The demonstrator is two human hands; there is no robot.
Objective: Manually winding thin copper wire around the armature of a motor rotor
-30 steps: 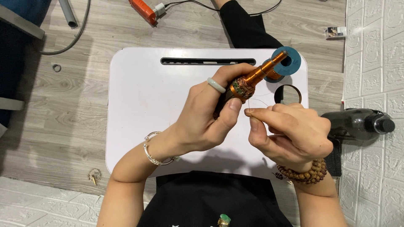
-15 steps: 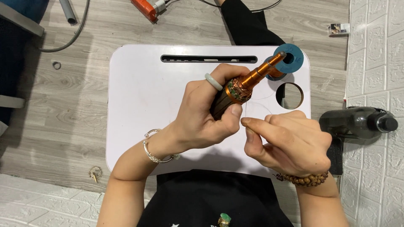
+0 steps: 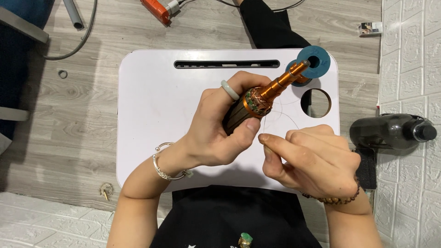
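White lap table [image 3: 151, 119] taken as reference; left hand [image 3: 220, 133] above its middle, clenched round a motor armature [image 3: 255, 103], shaft tilted toward the table's far right corner; right hand [image 3: 312, 160] over the near right edge, fingertips pinched on a thin wire [image 3: 287, 115] (barely visible) running up to the copper windings. Judgement: keep wire taut, armature steady, seat the turn squarely.
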